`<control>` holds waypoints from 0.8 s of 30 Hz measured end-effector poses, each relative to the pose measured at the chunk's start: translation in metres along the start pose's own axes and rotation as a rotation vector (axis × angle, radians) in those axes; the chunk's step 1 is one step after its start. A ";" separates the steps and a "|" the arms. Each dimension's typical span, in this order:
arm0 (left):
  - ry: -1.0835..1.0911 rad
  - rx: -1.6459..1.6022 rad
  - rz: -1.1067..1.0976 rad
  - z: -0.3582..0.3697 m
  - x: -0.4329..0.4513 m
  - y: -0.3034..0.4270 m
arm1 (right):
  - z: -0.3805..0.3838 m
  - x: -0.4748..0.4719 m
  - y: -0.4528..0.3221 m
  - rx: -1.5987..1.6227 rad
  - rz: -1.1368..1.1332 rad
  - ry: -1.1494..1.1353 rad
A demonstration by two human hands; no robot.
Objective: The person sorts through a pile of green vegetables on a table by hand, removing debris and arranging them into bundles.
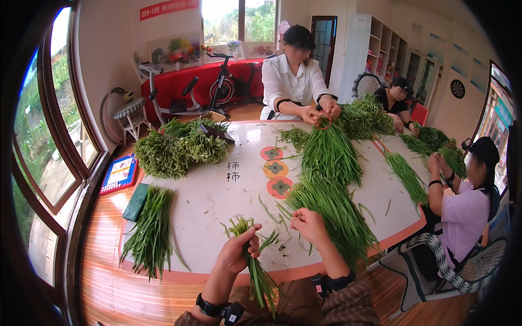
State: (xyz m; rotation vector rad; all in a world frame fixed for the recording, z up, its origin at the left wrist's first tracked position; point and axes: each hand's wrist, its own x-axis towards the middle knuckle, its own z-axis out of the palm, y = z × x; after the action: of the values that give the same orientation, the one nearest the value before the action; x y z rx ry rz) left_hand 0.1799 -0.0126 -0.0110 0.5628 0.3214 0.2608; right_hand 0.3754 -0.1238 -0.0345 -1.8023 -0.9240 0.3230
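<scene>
My left hand (pixel 240 248) is closed around a small bunch of green leafy stalks (pixel 261 281), cut ends upward and leaves hanging past the table edge. My right hand (pixel 306 223) is to its right, fingers curled, beside a large heap of long green leaves (pixel 330 212); whether it pinches a stalk is not clear. Loose leaves and scraps lie on the white table (pixel 212 220) between them. Another bunch (pixel 151 228) lies at the table's left, against a green block-like object (pixel 136 202).
Bundles of budded stalks (pixel 179 150) lie at the far left. Across the table a person in white (pixel 291 81) handles a bunch with a red tie. Two more people sit on the right, with greens before them. A woven chair (pixel 456 273) stands near the right edge.
</scene>
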 end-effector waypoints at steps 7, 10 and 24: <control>0.020 -0.048 0.025 -0.001 0.014 -0.013 | 0.006 -0.016 -0.015 0.392 0.101 -0.098; 0.075 -0.054 0.017 0.002 0.016 -0.019 | 0.012 -0.025 -0.035 0.521 0.100 -0.158; 0.115 0.064 0.198 0.007 0.009 -0.013 | 0.024 -0.049 -0.036 0.435 0.040 -0.185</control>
State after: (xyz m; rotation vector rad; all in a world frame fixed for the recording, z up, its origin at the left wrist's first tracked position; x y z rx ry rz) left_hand 0.1928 -0.0235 -0.0147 0.6450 0.3871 0.4765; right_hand 0.3126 -0.1373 -0.0228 -1.4068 -0.8667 0.6713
